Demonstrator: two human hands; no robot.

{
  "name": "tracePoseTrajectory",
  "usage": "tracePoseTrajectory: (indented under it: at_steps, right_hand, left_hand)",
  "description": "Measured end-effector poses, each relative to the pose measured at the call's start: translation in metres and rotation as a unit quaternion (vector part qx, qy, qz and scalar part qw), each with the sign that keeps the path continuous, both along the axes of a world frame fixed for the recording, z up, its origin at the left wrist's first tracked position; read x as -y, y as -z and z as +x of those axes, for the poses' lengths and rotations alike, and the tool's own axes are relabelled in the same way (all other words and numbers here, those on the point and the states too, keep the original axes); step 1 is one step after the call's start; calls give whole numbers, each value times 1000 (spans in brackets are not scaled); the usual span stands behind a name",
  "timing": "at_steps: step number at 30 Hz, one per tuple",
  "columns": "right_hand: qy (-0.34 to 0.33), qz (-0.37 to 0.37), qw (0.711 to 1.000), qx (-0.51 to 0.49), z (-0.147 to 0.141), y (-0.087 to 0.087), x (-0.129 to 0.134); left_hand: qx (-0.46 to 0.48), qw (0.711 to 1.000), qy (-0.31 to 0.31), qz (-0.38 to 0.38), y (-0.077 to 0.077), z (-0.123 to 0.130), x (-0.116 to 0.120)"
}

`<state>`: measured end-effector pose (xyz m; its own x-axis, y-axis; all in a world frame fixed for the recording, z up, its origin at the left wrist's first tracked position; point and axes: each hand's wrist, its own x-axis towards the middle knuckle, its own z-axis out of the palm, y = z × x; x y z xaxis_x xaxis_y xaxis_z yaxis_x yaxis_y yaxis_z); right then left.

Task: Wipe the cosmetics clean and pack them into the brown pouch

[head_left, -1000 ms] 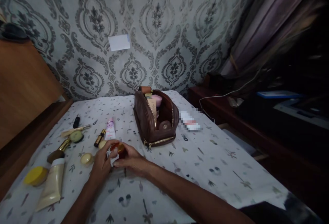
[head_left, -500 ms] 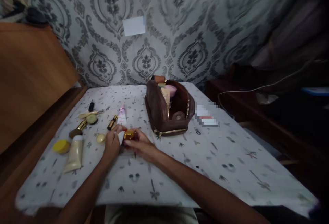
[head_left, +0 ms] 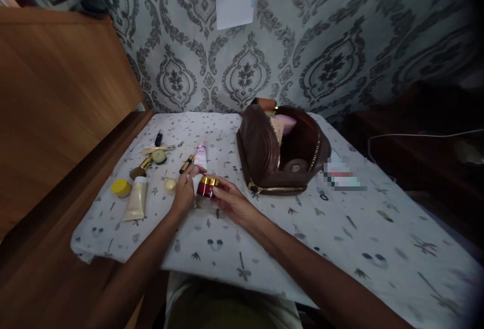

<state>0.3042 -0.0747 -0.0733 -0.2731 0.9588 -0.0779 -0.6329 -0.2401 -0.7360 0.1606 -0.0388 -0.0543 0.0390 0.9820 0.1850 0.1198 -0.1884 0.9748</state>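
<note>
A small red jar with a gold lid point(head_left: 206, 188) is in my right hand point(head_left: 232, 200), whose fingers close round its right side. My left hand point(head_left: 185, 190) grips a white tissue point(head_left: 196, 185) and presses it to the jar's left side. Beyond my hands lie a pink and white tube point(head_left: 201, 154) and a small black and gold bottle point(head_left: 186, 163). Left of my left hand sits a small round cream-coloured item point(head_left: 170, 185). Farther left are a beige tube with a white cap point(head_left: 136, 199), a yellow-lidded jar point(head_left: 120, 188) and a makeup brush point(head_left: 140, 168).
An unzipped brown cosmetic bag point(head_left: 280, 152) with items inside stands right of my hands. A blurred-out packet point(head_left: 344, 174) lies beyond it. A round green-topped container point(head_left: 159, 156) and a black item point(head_left: 159, 138) are at back left. A wooden panel point(head_left: 68, 67) borders the table's left side.
The jar has turned upright so its red side shows below the gold lid. My head view has swung left and down, shifting the scene rightward and up. Both hands keep their hold.
</note>
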Motion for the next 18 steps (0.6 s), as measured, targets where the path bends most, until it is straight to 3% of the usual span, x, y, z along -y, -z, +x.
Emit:
tracePoseTrajectory:
  at_steps: [7, 12, 18]
  right_hand:
    - [-8, -63, 994, -90, 5, -2, -3]
    - [-7, -50, 995, -81, 4, -7, 0]
    - [-51, -52, 996, -58, 3, -3, -2]
  left_hand:
    - [-89, 984, 98, 118, 0, 0, 10]
    - [-171, 974, 60, 136, 2, 1, 12]
    - [-155, 973, 44, 165, 0, -1, 14]
